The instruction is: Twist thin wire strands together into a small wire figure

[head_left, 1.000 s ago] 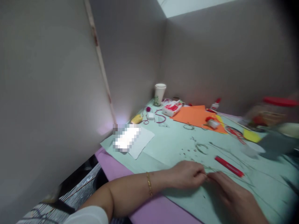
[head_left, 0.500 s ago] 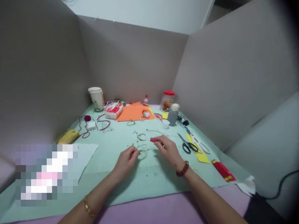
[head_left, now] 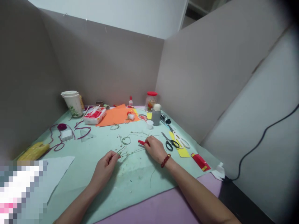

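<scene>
Between the thumb and fingers of my left hand (head_left: 107,163) is pinched a thin green cord (head_left: 133,152), which runs across to my right hand (head_left: 155,149). My right hand is closed around a small red lighter (head_left: 141,142); its end points left, and the rest is hidden in the fingers. A loose cord end hangs below that hand. Just beyond the hands, a coil of green cord (head_left: 126,140) lies on the cloth with tiny beads beside it. Black-handled scissors (head_left: 170,142) rest to the right of my right hand.
White-handled scissors (head_left: 181,139) lie on yellow paper (head_left: 184,152) at the right. Behind stand a grey bottle (head_left: 156,115), a red-lidded jar (head_left: 151,101) and a small white cup (head_left: 149,125). Tissues (head_left: 94,115), orange paper (head_left: 116,114) and a paper cup (head_left: 74,104) are farther left.
The view has turned right, so things appear farther left. My hands have moved slightly apart, with the cord still between them. The lighter now points left, more hidden in my right hand.
</scene>
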Motion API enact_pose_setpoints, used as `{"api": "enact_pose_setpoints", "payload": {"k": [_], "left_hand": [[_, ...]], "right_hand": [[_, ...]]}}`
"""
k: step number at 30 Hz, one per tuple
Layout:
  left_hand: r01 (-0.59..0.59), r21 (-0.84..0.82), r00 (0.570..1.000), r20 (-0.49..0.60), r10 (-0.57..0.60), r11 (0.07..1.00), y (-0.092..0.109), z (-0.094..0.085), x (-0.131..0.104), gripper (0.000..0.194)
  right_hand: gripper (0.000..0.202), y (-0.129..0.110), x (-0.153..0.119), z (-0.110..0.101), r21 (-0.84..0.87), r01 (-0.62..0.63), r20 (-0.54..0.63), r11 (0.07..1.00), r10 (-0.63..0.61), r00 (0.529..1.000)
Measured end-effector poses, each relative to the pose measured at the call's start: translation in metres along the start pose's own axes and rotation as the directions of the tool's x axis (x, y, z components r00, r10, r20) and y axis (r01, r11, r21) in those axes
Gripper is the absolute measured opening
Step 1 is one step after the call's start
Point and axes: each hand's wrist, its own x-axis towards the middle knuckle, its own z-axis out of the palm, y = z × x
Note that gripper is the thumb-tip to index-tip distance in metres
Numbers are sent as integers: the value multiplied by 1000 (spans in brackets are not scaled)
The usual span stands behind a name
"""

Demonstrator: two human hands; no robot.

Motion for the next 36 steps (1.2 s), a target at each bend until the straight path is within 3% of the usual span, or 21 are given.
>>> {"api": "enact_pose_setpoints", "payload": {"k": [2, 5, 7, 11, 14, 16, 17, 19, 21, 24, 32, 36], "left_hand": [[8, -10, 1000, -9, -8, 1000, 1, 0, 0, 36], [7, -45, 1000, -30, -8, 999, 1, 0, 0, 35], [11, -87, 999, -43, -15, 996, 3, 0, 0, 34], [96, -223, 995, 16, -95, 970, 10, -1, -2, 32], [147, -330, 988, 94, -123, 933, 15, -3, -3, 31], [161, -367, 983, 140, -117, 916, 17, -4, -4, 31], [160, -376, 981, 162, -105, 913, 17, -4, -5, 30], [146, -379, 976, 205, -71, 914, 17, -4, -7, 31], [126, -362, 973, 229, -43, 924, 16, -4, -9, 31], [96, -318, 974, 226, -23, 943, 17, -2, -10, 32], [130, -295, 959, 279, -45, 947, 26, -2, -13, 31], [125, -326, 967, 251, -41, 937, 29, -1, -13, 26]], "right_hand": [[16, 18, 7, -10, 1, -76, -84, 997, 76, 994], [20, 53, 23, -23, -140, -326, -212, 935, 293, 932], [26, 75, 31, -28, -223, -443, -198, 869, 404, 893], [27, 93, 38, -29, -222, -438, -103, 871, 426, 899], [29, 68, 33, -28, -190, -358, -127, 914, 339, 932], [24, 34, 22, -29, -16, -114, -142, 993, 111, 984], [21, 15, 15, -29, 129, 51, -138, 990, -33, 990], [21, -24, -1, -27, 379, 321, -123, 868, -297, 947], [24, -52, -14, -22, 486, 431, -123, 761, -429, 895], [14, -70, -25, -13, 548, 376, -77, 747, -402, 912], [16, -60, -27, -9, 624, 311, -53, 717, -357, 932], [16, -60, -27, -10, 628, 307, -43, 716, -362, 931]]}}
